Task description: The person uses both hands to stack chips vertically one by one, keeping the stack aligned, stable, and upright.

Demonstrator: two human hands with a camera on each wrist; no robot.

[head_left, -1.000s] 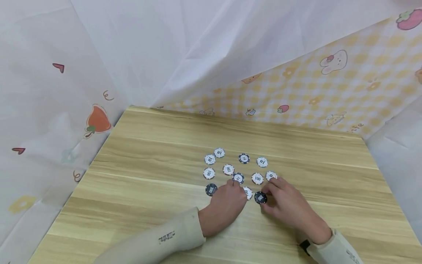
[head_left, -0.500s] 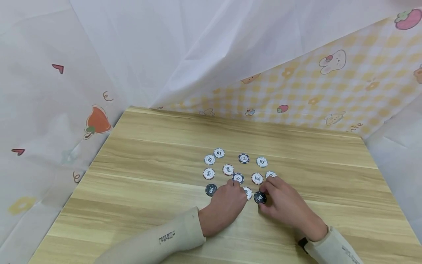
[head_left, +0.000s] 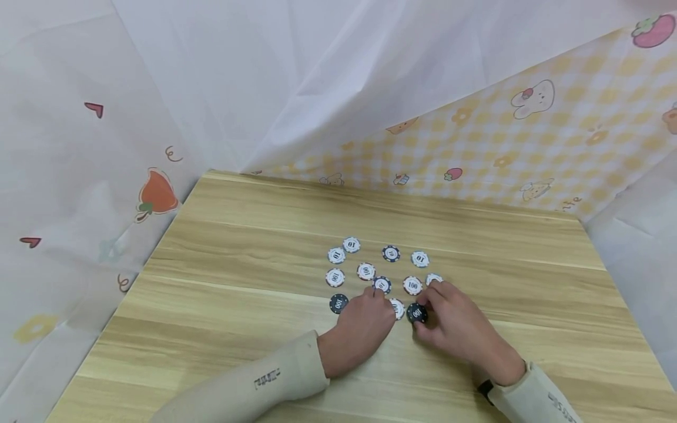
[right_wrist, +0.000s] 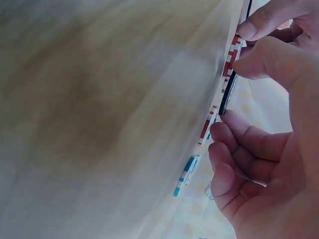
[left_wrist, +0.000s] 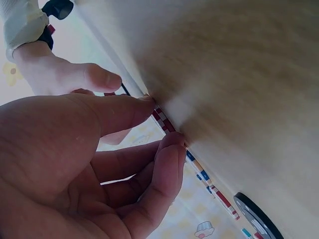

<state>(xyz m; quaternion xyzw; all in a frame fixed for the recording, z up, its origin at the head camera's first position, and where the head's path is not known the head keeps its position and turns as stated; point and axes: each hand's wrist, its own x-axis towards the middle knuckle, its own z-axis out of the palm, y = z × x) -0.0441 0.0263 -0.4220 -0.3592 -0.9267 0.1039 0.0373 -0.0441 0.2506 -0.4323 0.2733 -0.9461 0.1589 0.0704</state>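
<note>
Wood-grain tabletop: my left hand pinches red-edged 100 poker chip. Just beside it, my right hand pinches black 100 chip, nudged forward, so nearer level.

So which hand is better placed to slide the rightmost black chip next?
Probably the right hand: it holds that black chip by the edges, while the left hand pinches the neighbouring red-edged chip.

My left sleeve: pale cream, dark lettering along forearm. My right sleeve: matching, also lettered; black band by its cuff.
</note>
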